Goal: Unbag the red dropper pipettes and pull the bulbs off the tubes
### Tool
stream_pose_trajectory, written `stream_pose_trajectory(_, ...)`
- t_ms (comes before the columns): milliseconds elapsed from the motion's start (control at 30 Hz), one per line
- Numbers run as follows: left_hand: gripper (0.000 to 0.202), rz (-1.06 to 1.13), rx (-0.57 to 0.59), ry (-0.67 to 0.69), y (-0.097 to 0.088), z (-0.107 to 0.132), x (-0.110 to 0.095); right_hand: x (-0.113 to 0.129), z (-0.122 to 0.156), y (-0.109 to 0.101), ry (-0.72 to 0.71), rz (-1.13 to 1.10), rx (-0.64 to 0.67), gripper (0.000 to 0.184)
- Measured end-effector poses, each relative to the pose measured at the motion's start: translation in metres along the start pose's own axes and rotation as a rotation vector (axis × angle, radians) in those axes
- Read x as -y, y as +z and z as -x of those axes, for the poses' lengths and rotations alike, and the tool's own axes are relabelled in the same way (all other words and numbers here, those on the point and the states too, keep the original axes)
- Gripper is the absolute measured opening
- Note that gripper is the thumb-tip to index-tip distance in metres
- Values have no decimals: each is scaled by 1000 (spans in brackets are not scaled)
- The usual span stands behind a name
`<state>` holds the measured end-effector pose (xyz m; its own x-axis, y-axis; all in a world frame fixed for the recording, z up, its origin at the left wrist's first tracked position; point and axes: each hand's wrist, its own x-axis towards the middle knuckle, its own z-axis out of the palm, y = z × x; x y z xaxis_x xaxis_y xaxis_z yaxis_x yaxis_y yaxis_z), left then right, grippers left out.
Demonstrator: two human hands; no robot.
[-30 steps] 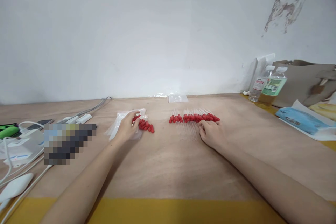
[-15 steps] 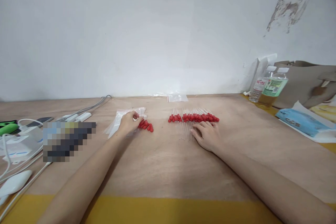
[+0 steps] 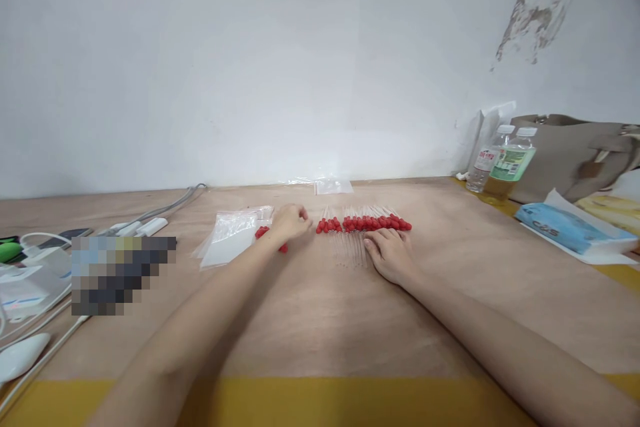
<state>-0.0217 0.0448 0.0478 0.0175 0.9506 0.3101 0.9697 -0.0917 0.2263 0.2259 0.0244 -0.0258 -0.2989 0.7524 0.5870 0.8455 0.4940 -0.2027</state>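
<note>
A row of thin clear droppers with red bulbs [image 3: 377,222] lies on the table, some stems pointing to the wall and others toward me. My left hand [image 3: 291,223] is at the row's left end, fingers curled together; whatever is between them, if anything, is hidden. Behind its wrist a few loose red-bulbed droppers [image 3: 261,232] show in part, next to clear zip bags [image 3: 231,238]. My right hand [image 3: 393,255] lies flat along the near side of the row, fingers spread by the red bulbs and thumb beside the stems.
Another clear bag [image 3: 333,186] lies by the wall. On the left are cables [image 3: 173,200], white plugs [image 3: 150,227], a blurred-out object [image 3: 123,273] and a white mouse-shaped thing [image 3: 23,357]. Drink bottles [image 3: 513,163], a grey handbag [image 3: 565,157] and a blue tissue pack [image 3: 555,223] stand right.
My left hand has moved right, from the loose red-bulbed droppers beside the bags to the left end of the row. My right hand stays by the row. The view has shifted slightly.
</note>
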Motion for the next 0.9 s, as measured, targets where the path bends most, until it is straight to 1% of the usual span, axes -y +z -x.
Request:
stream_pose_trajectory(133, 18, 25, 110, -59, 10, -10, -24, 0, 0, -1, -3, -16, -43, 26)
stream_pose_trajectory(267, 26, 45, 165, -133, 18, -15, -32, 1, 0, -3, -7, -35, -58, 26)
stream_pose_trajectory(367, 27, 86, 146, -162, 20, -15, -32, 0, -1, -4, 4, -49, -68, 25)
stream_pose_trajectory(467, 21, 135, 77, -138, 17, -3, -29, -2, -2, -5, 30, -77, -102, 25)
stream_pose_trajectory(533, 18, 165, 37, -86, 14, 15, -23, -4, -3, -5, 47, -103, -150, 25)
stream_pose_trajectory(600, 16, 197, -6, 1, 13, 38, -14, -4, -4, -6, 32, -129, -218, 26)
stream_pose_trajectory(633, 16, 234, -61, 108, 14, 50, -9, -3, -4, -7, 11, -142, -253, 27)
stream_pose_trajectory(700, 15, 279, -148, 229, 18, 73, 3, 2, -3, -9, -50, -165, -293, 28)
stream_pose_trajectory(733, 15, 300, -165, 278, 20, 82, 7, 6, -1, -10, -87, -174, -297, 29)
stream_pose_trajectory(800, 14, 333, -179, 343, 25, 95, 13, 16, 2, -13, -175, -179, -261, 31)
stream_pose_trajectory(900, 12, 346, -208, 409, 28, 102, 12, 32, 7, -16, -311, -163, -163, 32)
